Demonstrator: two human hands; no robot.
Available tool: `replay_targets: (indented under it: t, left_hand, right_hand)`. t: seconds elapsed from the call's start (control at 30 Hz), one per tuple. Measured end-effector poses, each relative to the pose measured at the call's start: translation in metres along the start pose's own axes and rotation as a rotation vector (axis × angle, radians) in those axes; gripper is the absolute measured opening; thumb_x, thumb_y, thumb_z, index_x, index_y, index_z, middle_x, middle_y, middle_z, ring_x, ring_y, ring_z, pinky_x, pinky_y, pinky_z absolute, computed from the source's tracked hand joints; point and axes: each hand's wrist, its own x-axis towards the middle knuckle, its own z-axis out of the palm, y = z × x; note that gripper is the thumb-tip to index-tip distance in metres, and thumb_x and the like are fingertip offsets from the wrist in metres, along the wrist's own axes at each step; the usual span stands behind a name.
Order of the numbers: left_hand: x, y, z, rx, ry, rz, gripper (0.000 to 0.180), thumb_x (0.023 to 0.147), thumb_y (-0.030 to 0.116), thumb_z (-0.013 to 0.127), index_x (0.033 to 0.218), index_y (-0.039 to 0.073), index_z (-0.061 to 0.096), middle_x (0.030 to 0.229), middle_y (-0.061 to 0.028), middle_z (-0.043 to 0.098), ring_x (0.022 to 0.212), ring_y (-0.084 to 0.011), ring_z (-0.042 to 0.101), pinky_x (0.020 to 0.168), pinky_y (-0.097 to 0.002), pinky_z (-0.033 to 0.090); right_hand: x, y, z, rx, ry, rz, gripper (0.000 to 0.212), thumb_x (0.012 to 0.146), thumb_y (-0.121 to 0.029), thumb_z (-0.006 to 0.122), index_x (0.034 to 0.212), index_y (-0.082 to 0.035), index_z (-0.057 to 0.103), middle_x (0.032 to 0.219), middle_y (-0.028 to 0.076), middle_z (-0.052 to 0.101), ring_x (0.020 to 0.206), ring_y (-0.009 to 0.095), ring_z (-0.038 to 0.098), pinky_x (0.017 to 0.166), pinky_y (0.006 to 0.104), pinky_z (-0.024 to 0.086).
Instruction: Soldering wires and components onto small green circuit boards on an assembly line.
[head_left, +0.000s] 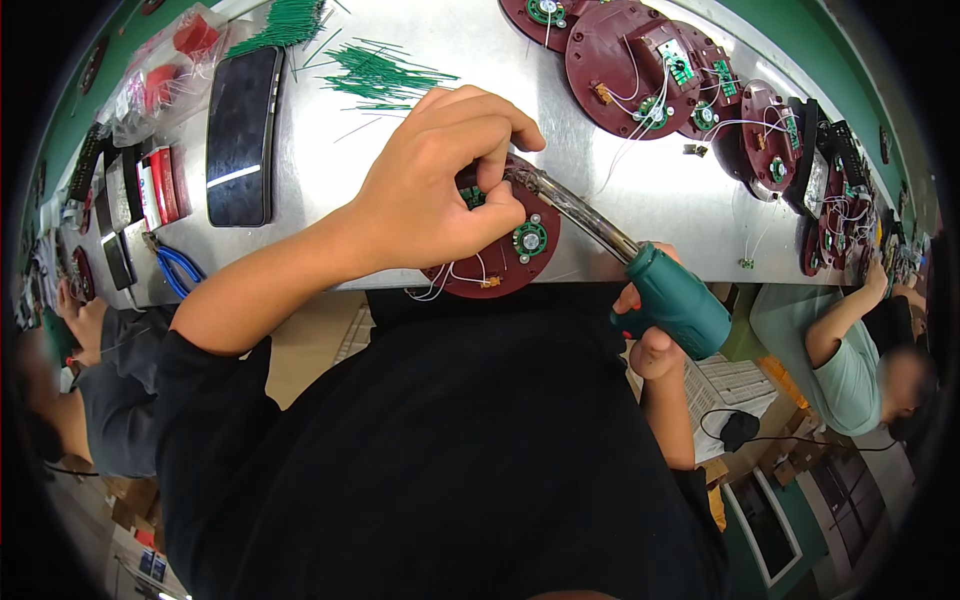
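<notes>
A dark red round disc (pixel 512 277) with small green circuit boards and thin white wires lies at the table's near edge. My left hand (pixel 435 180) is over it, thumb and fingers pinched; whatever they hold is hidden. My right hand (pixel 655 352) grips a green soldering gun (pixel 680 305) by its handle. Its long metal barrel (pixel 590 215) points up and left, with the tip close to my left fingertips above the disc. Whether the tip touches anything cannot be made out. Part of the disc is covered by my left hand.
Loose green wires (pixel 385 75) lie beyond my left hand, near a black phone (pixel 240 140) and a plastic bag (pixel 125 100). Blue-handled cutters (pixel 175 265) rest at the left edge. More wired red discs (pixel 590 75) stand at right. Other people sit on both sides.
</notes>
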Motion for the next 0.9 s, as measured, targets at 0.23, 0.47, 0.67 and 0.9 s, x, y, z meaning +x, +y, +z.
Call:
replay_targets:
  t: [0.23,0.47,0.67,0.9]
  left_hand:
    - [0.0,0.0,0.0,-0.005,-0.006,0.0,0.023,0.07,0.006,0.073,0.072,0.006,0.05,0.104,-0.0075,0.074,0.09,-0.0265,0.063,0.089,-0.0393,0.046]
    - [0.001,0.002,0.0,-0.009,-0.013,-0.018,0.025,0.07,0.006,0.073,0.071,0.006,0.048,0.104,-0.0081,0.074,0.09,-0.0271,0.062,0.09,-0.0394,0.046]
    - [0.001,0.003,0.0,0.003,-0.017,-0.029,0.025,0.069,0.005,0.071,0.071,0.007,0.046,0.106,-0.0076,0.075,0.09,-0.0266,0.061,0.09,-0.039,0.046]
    - [0.003,0.004,0.001,0.0,-0.025,-0.029,0.026,0.07,0.003,0.07,0.071,0.007,0.045,0.107,-0.0073,0.075,0.09,-0.0259,0.06,0.089,-0.0384,0.046]
  right_hand:
    - [-0.014,-0.006,-0.002,0.227,0.144,0.285,0.103,0.093,-0.095,0.039,0.117,0.003,0.064,0.073,0.002,0.061,0.079,0.018,0.059,0.104,0.0442,0.042]
    - [-0.018,0.006,-0.012,0.27,0.186,0.244,0.097,0.095,-0.092,0.043,0.114,0.001,0.063,0.075,0.004,0.064,0.084,0.02,0.059,0.102,0.0442,0.042]
    - [-0.017,0.009,-0.014,0.258,0.192,0.242,0.097,0.095,-0.092,0.044,0.116,0.001,0.064,0.075,0.004,0.064,0.085,0.02,0.06,0.101,0.0431,0.043]
    - [-0.014,0.014,-0.01,0.278,0.198,0.21,0.097,0.095,-0.092,0.043,0.117,0.0,0.063,0.075,0.004,0.063,0.086,0.019,0.058,0.095,0.0403,0.044]
